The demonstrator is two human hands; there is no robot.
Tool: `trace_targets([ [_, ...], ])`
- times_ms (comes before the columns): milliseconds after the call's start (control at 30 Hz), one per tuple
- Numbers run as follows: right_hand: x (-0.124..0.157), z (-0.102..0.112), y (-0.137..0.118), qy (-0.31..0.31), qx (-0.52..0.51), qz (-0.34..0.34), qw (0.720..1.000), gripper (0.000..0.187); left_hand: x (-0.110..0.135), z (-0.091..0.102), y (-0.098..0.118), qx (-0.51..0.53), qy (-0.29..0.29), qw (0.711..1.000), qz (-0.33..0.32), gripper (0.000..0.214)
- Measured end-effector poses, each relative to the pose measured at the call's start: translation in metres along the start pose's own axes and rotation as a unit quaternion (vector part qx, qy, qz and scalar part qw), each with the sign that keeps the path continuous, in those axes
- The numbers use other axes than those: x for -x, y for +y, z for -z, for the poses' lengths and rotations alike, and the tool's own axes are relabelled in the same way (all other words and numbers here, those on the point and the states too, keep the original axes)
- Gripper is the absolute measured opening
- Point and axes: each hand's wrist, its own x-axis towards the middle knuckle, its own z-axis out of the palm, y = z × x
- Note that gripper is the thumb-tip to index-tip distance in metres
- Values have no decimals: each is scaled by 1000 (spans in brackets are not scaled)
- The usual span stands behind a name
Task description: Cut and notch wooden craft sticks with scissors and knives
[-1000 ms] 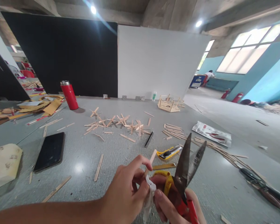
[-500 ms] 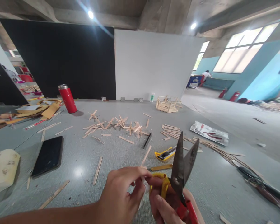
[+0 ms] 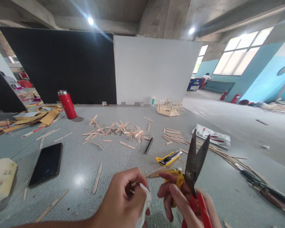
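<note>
My left hand (image 3: 127, 198) is closed around a crumpled white tissue-like piece (image 3: 144, 205), partly hidden by the fingers. In my right hand (image 3: 180, 199) is a pair of scissors (image 3: 191, 173), blades apart and pointing up, with red on the lower handle and yellow near the fingers. My right index finger reaches left over the table. Near both hands' fingertips slants a pale wooden stick (image 3: 156, 172); I cannot tell whether a hand holds it. Just beyond lies a yellow box cutter (image 3: 169, 158).
Star-shaped stick pieces (image 3: 121, 126) and loose sticks (image 3: 174, 135) lie ahead. Around them are a black pen (image 3: 148, 145), a phone (image 3: 46, 164), a red bottle (image 3: 67, 105), a small wooden frame (image 3: 169, 108), a white packet (image 3: 212, 136) and dark-handled pliers (image 3: 254, 179).
My hands have moved apart, the right one going right with the scissors. The upright stick by my left fingers now slants to the right. More of the white piece shows.
</note>
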Motion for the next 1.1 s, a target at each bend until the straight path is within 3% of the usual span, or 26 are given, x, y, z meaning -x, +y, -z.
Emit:
trace_targets([
  [200,-9,0,1,9,41,7,999,38,4,-3,-11,-41,-78,996,23,10],
  [367,-21,7,-8,124,48,69,989,36,-2,1,-15,-57,-61,996,-45,4],
  [500,-30,19,-11,143,42,59,987,36,-10,6,-13,-114,-35,992,-26,7],
  [700,-29,20,-17,47,80,-20,995,41,-14,9,-7,-168,-17,985,-38,21],
  [833,-32,26,-27,-50,126,-59,989,42,-10,12,-1,-243,-47,968,-47,23],
  [933,-37,33,-37,-121,189,-83,971,45,-7,13,7,-240,-104,963,-59,25],
  [1100,-40,25,-56,-174,205,-120,956,42,-4,12,13,-100,-264,959,-5,21],
])
